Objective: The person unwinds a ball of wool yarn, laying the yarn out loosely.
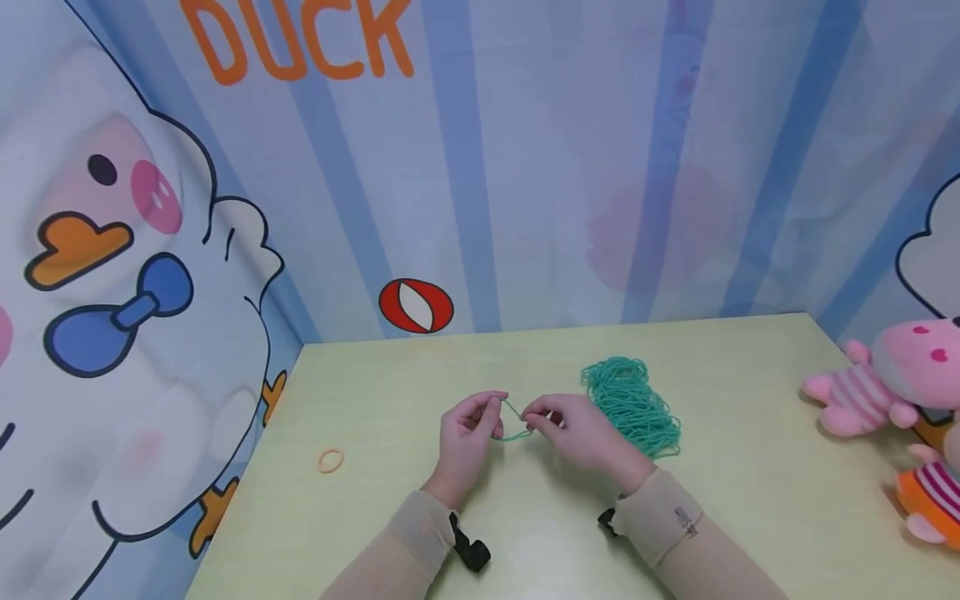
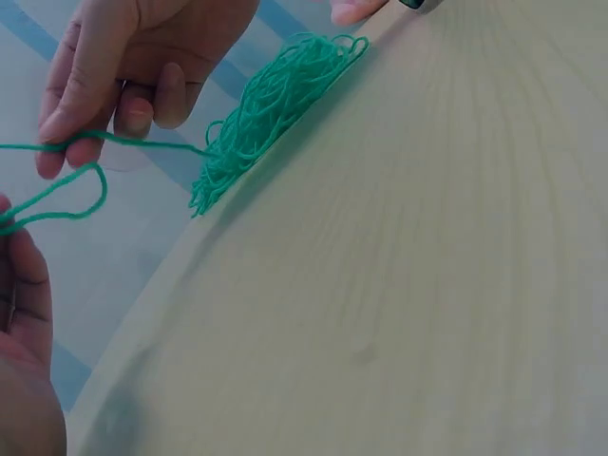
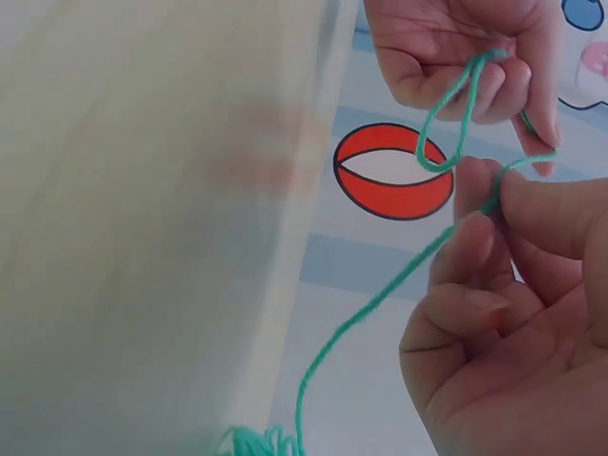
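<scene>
Green yarn lies as a loose bundle (image 1: 633,408) on the table, and one strand (image 3: 370,306) runs from it up to the hands. My left hand (image 1: 467,433) holds the yarn between curled fingers, and a small loop (image 3: 425,142) hangs from them in the right wrist view. Close on its right, my right hand (image 1: 581,429) pinches the strand between thumb and forefinger; its other fingers are loosely bent. A short length of yarn spans the gap between the hands. In the left wrist view the left hand (image 2: 24,323) is partly cut off at the edge.
An orange ring (image 1: 331,460) lies on the pale table (image 1: 360,533) left of the hands. Pink plush toys (image 1: 862,396) sit at the right edge. A printed curtain (image 1: 525,167) hangs behind the table. Black straps (image 1: 471,550) show at the sleeve cuffs.
</scene>
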Demonstrator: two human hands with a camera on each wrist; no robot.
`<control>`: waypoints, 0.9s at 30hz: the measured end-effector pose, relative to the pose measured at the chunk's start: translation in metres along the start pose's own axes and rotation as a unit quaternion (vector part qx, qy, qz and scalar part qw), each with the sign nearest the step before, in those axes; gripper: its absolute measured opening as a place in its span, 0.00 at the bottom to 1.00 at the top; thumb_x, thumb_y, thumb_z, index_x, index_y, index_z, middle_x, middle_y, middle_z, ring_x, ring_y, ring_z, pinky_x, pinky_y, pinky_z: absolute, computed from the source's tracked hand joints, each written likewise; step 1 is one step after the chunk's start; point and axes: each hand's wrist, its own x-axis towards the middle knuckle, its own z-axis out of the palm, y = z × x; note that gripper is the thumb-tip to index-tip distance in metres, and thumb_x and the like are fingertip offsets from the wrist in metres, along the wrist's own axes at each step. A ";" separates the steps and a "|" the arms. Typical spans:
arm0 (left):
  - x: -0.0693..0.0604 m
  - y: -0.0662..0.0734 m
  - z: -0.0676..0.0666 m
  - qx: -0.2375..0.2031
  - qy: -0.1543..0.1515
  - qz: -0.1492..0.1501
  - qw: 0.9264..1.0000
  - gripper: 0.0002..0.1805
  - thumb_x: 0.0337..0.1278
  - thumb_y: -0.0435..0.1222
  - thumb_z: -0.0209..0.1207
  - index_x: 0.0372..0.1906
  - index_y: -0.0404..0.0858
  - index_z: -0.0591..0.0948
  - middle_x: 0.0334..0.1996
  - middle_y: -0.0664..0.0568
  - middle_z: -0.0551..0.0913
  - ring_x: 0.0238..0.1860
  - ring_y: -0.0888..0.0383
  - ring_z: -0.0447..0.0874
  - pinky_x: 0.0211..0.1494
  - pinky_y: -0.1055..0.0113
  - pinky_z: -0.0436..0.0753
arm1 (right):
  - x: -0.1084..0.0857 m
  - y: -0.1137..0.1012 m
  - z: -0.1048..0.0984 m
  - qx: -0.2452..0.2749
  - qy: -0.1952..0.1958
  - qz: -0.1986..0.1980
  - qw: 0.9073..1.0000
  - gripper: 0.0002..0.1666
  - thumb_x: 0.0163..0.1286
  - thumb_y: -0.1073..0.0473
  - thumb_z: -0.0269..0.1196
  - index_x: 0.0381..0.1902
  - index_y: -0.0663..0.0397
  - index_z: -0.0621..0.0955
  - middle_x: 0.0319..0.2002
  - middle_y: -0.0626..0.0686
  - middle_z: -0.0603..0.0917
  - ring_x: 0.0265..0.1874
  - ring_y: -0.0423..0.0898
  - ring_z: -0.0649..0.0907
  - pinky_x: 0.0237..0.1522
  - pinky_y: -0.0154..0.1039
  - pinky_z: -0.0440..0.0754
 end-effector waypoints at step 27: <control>0.002 -0.005 0.000 -0.035 0.000 -0.056 0.998 0.16 0.86 0.35 0.56 0.64 0.29 0.85 0.45 0.35 0.92 0.38 0.63 0.93 0.53 0.65 0.94 | -0.025 0.060 -0.094 -0.088 0.214 0.140 0.963 0.17 0.86 0.52 0.63 0.62 0.53 0.89 0.57 0.62 0.91 0.41 0.55 0.85 0.33 0.41 0.79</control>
